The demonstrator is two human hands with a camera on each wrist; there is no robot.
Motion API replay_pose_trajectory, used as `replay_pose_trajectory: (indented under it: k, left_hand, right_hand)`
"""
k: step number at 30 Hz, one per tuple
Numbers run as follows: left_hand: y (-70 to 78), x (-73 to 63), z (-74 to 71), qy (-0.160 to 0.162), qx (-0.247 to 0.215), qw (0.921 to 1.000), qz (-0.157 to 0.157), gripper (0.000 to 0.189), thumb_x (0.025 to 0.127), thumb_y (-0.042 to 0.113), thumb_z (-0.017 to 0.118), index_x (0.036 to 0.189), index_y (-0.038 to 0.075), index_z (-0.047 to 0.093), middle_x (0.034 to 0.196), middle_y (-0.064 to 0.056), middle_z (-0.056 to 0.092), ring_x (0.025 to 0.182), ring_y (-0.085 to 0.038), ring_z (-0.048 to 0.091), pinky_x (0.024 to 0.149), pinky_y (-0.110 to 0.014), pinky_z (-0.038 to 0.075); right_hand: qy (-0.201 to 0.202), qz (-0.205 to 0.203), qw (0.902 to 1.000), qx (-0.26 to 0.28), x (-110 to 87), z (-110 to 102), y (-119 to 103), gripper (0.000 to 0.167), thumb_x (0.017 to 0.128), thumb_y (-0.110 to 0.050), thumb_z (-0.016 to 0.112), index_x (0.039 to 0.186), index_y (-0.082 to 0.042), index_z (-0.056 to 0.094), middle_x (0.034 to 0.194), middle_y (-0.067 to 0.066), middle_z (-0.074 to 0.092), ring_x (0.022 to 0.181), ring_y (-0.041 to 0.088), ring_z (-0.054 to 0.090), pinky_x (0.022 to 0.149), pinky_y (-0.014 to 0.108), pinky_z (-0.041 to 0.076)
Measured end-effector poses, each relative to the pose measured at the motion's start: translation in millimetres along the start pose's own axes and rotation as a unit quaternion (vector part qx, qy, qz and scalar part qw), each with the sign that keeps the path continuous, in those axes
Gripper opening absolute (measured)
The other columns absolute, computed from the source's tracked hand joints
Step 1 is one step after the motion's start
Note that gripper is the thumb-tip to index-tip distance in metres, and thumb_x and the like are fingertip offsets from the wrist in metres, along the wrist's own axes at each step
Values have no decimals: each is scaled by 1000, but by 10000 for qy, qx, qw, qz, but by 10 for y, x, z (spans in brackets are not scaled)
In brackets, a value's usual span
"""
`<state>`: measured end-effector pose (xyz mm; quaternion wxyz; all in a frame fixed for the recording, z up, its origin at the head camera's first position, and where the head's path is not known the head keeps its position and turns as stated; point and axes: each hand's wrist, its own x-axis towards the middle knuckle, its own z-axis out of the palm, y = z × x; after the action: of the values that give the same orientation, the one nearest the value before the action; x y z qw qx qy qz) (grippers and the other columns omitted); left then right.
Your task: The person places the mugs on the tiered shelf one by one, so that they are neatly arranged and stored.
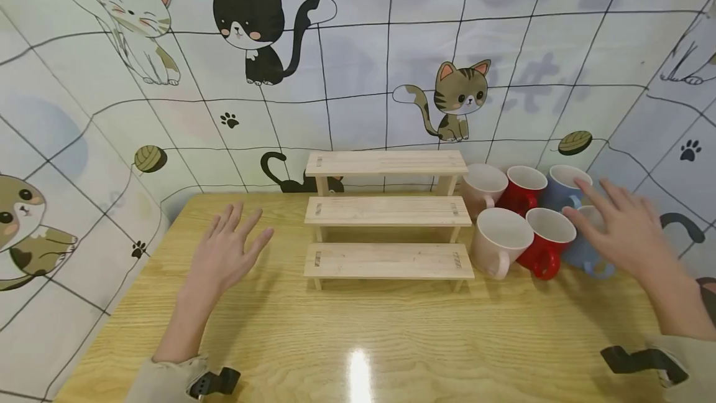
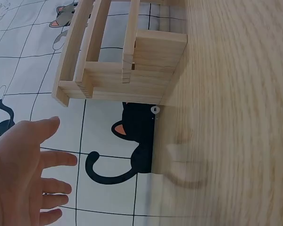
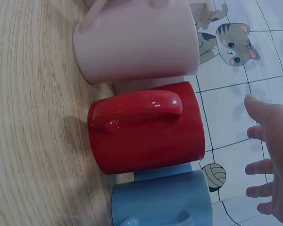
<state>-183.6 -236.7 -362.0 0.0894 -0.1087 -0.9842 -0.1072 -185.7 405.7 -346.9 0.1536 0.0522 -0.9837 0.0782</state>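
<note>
My left hand (image 1: 224, 250) hovers left of a three-tier wooden stand (image 1: 386, 262), fingers spread, holding nothing. In the left wrist view the same hand (image 2: 16, 174) is apart from the stand (image 2: 158, 49). On the right, my right hand (image 1: 629, 229) is held over the blue mugs, fingers extended and nothing in its grasp. It partly covers the front blue mug (image 1: 582, 252) and overlaps the edge of the back blue mug (image 1: 556, 194). In the right wrist view its fingers are clear of the front pink mug (image 3: 139, 44), red mug (image 3: 153, 148) and blue mug (image 3: 160, 200).
The mugs stand upright in two rows right of the stand, with another pink mug (image 1: 472, 191) and red mug (image 1: 517, 194) behind. Handles of the front row face me. A cat-patterned wall covering (image 1: 358, 67) closes off the back and sides of the wooden table (image 1: 313, 341).
</note>
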Motion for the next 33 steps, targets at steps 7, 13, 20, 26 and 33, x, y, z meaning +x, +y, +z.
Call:
replay_pose_trajectory:
  k: [7,13,20,26,33]
  left_hand:
    - [33,5,58,-73,-264,9996,-81,73,106,59,30,155,6,38,159,-31,21,148,-47,17,121,-58,11]
    - [54,-5,132,-47,-599,9982,-88,71,107,57,31,153,4,40,156,-32,29,144,-51,26,115,-65,22]
    - [78,7,208,-50,-985,9951,-82,70,107,55,33,150,1,43,150,-31,40,135,-54,39,111,-65,30]
    - [115,18,274,-154,-1295,9914,-106,69,107,56,34,149,1,44,148,-32,43,132,-54,43,107,-67,34]
    - [170,55,345,-373,-1888,9812,-136,69,108,55,34,149,1,44,146,-26,48,135,-46,44,106,-66,37]
  right_hand:
    - [203,168,9993,258,-91,27,100,76,104,-53,46,162,-13,16,155,39,18,137,64,19,108,78,10]
    - [140,363,9987,339,-152,31,145,76,104,-52,46,160,-8,18,153,40,20,135,65,20,106,79,13]
    - [40,634,9967,509,-215,33,193,78,104,-49,50,159,-4,18,150,43,21,130,66,24,98,82,20]
    - [-20,932,9943,520,-289,66,250,83,102,-50,52,156,3,18,141,47,26,123,66,29,91,84,26]
    - [18,1041,9923,666,-366,144,318,84,102,-46,57,148,15,22,125,49,39,110,64,40,85,80,35]
